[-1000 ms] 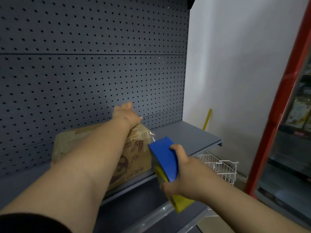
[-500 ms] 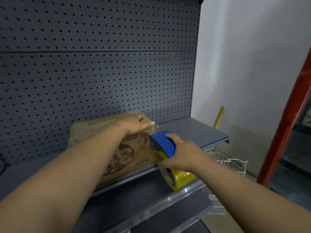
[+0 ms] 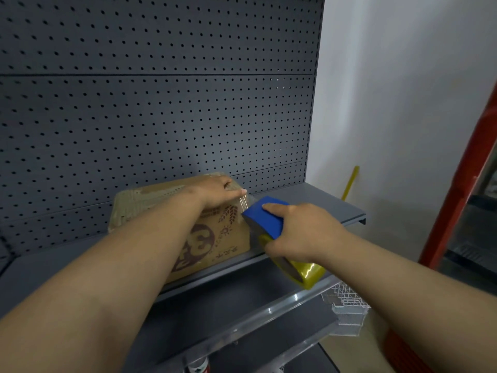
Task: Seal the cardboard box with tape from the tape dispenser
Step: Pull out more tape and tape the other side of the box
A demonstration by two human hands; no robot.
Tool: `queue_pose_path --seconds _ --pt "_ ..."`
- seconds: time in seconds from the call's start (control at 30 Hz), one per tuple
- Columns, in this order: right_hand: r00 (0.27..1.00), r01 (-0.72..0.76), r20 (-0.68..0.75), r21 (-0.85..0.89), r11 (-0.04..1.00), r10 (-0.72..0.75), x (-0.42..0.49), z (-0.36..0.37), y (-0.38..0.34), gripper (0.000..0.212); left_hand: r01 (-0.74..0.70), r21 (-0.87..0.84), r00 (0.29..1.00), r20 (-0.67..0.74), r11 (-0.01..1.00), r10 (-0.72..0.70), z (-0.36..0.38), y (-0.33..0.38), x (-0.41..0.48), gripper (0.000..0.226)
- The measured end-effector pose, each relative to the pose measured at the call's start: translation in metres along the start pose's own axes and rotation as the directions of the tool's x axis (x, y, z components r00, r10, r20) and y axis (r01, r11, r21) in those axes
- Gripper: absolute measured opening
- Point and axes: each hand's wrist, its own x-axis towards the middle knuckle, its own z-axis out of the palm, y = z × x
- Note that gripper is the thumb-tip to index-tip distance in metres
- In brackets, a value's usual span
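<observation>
A dark grey pegboard panel (image 3: 161,117) fills the left and far side of the scene, with a grey shelf (image 3: 309,196) jutting out below it. On that shelf sits the cardboard box (image 3: 215,238), its long axis running left to right along the pegboard, its printed side facing near. The left forearm crosses over the box's near face and hides part of the print. The left hand (image 3: 215,191) lies flat, fingers spread a little, pressed on the box's top at its right end, gripping nothing. A short stretch of clear tape (image 3: 245,205) runs from under those fingertips to the tape dispenser (image 3: 269,224), just beside the box's right end. The right hand (image 3: 301,232) is closed around the dispenser, its blue body pointing up and left toward the box corner, the yellow roll hanging near and right. Further right, a yellow stick (image 3: 351,183) leans on the white wall, a white wire basket (image 3: 347,300) hangs below the shelf, and a red post (image 3: 457,184) rises at the edge.
</observation>
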Motion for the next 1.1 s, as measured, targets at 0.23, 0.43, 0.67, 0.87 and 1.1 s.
queue_pose_path --seconds 0.23,0.43,0.67,0.87,1.1 --pt "1.000 -0.002 0.013 0.106 0.994 0.000 -0.004 0.020 -0.003 0.083 0.050 -0.018 0.998 0.029 0.999 -0.049 0.000 0.000 0.000 0.100" --pt "1.000 0.025 -0.020 0.058 0.998 -0.024 0.008 0.015 -0.007 0.069 0.041 0.032 0.999 -0.012 0.999 -0.041 -0.001 0.005 -0.003 0.089" --pt "0.998 0.039 -0.041 0.040 0.998 -0.037 -0.002 0.004 0.007 0.077 0.048 0.035 0.999 -0.026 0.998 -0.047 -0.002 0.006 -0.003 0.085" --pt "0.997 0.071 -0.006 0.068 0.995 -0.071 -0.003 0.011 -0.007 0.072 0.046 0.025 0.999 -0.025 0.999 -0.045 -0.002 0.009 -0.005 0.079" --pt "0.968 0.017 0.250 0.073 0.997 -0.035 0.031 -0.024 -0.010 0.045 0.042 0.066 0.999 -0.032 0.997 -0.040 -0.001 0.011 -0.006 0.079"
